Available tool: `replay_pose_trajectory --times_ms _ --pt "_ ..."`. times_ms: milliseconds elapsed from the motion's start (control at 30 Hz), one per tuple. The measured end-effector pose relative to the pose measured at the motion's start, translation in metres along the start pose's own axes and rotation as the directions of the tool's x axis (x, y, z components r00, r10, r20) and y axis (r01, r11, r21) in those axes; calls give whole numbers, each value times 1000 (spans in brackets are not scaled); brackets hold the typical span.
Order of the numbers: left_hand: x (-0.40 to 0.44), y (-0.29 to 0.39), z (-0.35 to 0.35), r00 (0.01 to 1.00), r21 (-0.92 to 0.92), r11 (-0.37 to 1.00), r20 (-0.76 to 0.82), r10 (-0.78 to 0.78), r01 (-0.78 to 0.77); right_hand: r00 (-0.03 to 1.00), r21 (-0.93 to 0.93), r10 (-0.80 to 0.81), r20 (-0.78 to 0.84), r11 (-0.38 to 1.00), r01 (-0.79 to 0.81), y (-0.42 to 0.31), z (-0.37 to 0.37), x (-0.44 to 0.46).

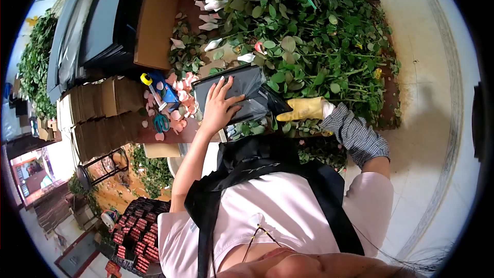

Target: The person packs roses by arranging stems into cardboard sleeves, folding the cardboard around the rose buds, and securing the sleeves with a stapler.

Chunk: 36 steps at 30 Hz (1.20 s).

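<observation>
My left hand (223,104) is bare and lies flat, fingers spread, on a dark wrapping sheet (252,77) with a clear plastic layer. My right hand (303,109) wears a yellow rubber glove and a checked sleeve cover. It grips the folded right end of the sheet; part of its fingers is hidden by the fold. Beside my left hand lie loose pink petals (186,92). Behind the sheet and to its right spreads a big heap of leafy rose stems (319,46). Several rose heads in white sleeves (212,5) stick out on its left side.
Teal-handled scissors (161,122), a blue object (167,90) and a yellow-capped marker-like tool (146,79) lie left of the petals. Stacked cardboard (105,113) and large dark sheets (110,15) stand farther left. A stool (105,170) is on the floor behind.
</observation>
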<state>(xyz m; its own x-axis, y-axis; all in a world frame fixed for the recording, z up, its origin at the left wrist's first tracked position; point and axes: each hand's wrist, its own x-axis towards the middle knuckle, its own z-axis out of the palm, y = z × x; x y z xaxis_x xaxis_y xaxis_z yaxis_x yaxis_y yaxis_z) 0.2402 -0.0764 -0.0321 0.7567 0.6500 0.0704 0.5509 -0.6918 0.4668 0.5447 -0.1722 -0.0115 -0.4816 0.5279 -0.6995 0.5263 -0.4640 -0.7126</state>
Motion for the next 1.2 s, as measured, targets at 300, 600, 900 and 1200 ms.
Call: replay_pose_trajectory --times_ms 300,600,900,1200 --pt "18 27 -3 996 -4 1000 -85 -17 17 891 388 -15 -454 897 213 40 68 32" --pt "125 69 45 985 423 898 -167 -52 119 835 456 -31 -550 827 330 36 38 -96" --pt "98 125 24 915 -304 906 -363 177 -295 614 455 -170 -771 527 718 11 36 -88" --pt "-62 109 -27 925 -563 786 -95 -369 256 652 -248 -401 -644 915 318 -92 103 10"
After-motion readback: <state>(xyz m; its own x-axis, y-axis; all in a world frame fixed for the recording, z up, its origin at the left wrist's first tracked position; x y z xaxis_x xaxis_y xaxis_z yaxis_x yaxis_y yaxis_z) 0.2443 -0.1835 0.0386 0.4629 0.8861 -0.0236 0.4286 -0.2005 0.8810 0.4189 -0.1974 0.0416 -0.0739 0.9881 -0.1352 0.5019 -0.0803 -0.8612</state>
